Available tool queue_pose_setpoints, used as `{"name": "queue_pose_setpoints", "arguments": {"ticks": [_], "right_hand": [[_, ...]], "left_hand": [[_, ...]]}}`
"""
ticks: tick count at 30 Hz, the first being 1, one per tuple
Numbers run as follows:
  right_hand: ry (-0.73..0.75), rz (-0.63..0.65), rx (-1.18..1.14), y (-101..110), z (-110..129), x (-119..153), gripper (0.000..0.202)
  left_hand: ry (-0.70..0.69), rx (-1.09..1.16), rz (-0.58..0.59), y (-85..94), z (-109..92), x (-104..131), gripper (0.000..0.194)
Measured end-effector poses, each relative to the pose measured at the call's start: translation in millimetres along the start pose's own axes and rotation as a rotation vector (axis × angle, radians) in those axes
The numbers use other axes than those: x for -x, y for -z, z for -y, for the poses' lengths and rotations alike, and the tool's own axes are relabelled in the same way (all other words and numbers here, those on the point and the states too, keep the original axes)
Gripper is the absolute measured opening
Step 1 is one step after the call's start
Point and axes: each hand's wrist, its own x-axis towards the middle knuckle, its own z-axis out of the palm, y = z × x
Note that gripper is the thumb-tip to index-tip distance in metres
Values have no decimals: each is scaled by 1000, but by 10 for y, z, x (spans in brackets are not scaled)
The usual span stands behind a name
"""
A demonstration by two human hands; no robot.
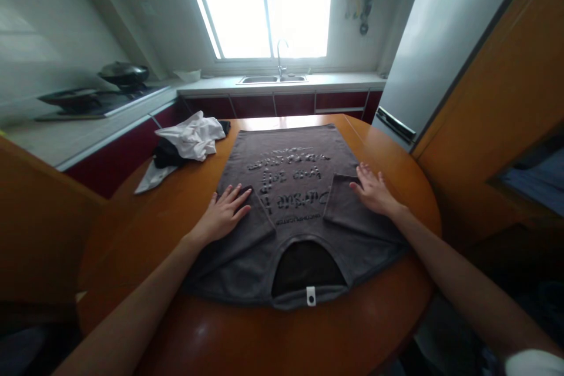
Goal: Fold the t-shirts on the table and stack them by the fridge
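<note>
A dark grey T-shirt (299, 141) with raised black lettering lies spread face up, its neck opening and white label towards me. Both sleeves are turned inward over its front. My left hand (225, 212) rests on the shirt at the left sleeve, fingers spread flat. On the other side, my right hand (373, 189) lies on the right sleeve and the shirt's side edge, its fingers stretched out. Neither hand grips the cloth.
The shirt lies on a round wooden table (132, 247). A heap of white and black clothes (191, 138) sits at its far left. Beyond are a counter with a sink (259, 79), a stove (127, 100) with pans, and a fridge (423, 41) at the right.
</note>
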Motion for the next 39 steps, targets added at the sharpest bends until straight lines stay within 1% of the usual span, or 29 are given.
{"name": "queue_pose_setpoints", "arguments": {"ticks": [1, 2, 4, 6, 8, 10, 12, 14, 16, 19, 22, 25, 27, 29, 32, 33, 35, 37, 39], "right_hand": [[8, 64, 24, -19, 41, 13, 78], [4, 89, 42, -24, 79, 19, 79], [-7, 43, 57, 8, 144, 9, 81], [12, -7, 40, 63, 214, -22, 83], [71, 11, 7, 82, 310, -50, 86], [146, 59, -7, 35, 425, -56, 87], [205, 95, -5, -59, 534, -42, 86], [232, 120, -8, -142, 604, -23, 85], [234, 139, -21, -163, 616, -15, 85], [208, 169, -61, -74, 525, -26, 88], [85, 114, -51, 20, 352, -32, 92], [-65, 86, -11, -15, 193, -14, 95], [-93, 92, -22, -77, 115, -10, 96], [-107, 45, -73, -101, 36, -36, 93], [-183, -111, -200, -22, -150, -125, 80], [-195, -164, -244, 21, -230, -156, 74], [-161, -239, -316, 88, -387, -201, 63], [-84, -243, -354, 99, -504, -216, 53], [-42, -202, -355, 48, -558, -207, 47]], "left_hand": [[4, -3, 22, -1, -9, 4, 59], [6, -2, 34, 1, -17, 8, 58], [3, 6, 22, 10, -32, 15, 58], [-11, 16, -14, 22, -45, 23, 58], [-39, 21, -34, 26, -55, 28, 58], [-71, 27, -27, 16, -56, 28, 58], [-85, 33, -7, -2, -45, 24, 57], [-83, 37, 6, -21, -27, 17, 57], [-82, 34, 18, -32, -13, 10, 57], [-72, 32, 37, -30, -11, 6, 58], [-60, 37, 54, -17, -25, 7, 59], [-65, 39, 56, -12, -34, 9, 59], [-65, 46, 47, -16, -33, 10, 59], [-64, 58, 36, -24, -25, 11, 59], [-72, 93, 16, -34, -5, 6, 59], [-80, 113, 4, -33, 4, 1, 60], [-99, 162, -39, -16, 31, -11, 61], [-113, 217, -111, 25, 78, -25, 62], [-86, 268, -201, 86, 156, -31, 61]]}}
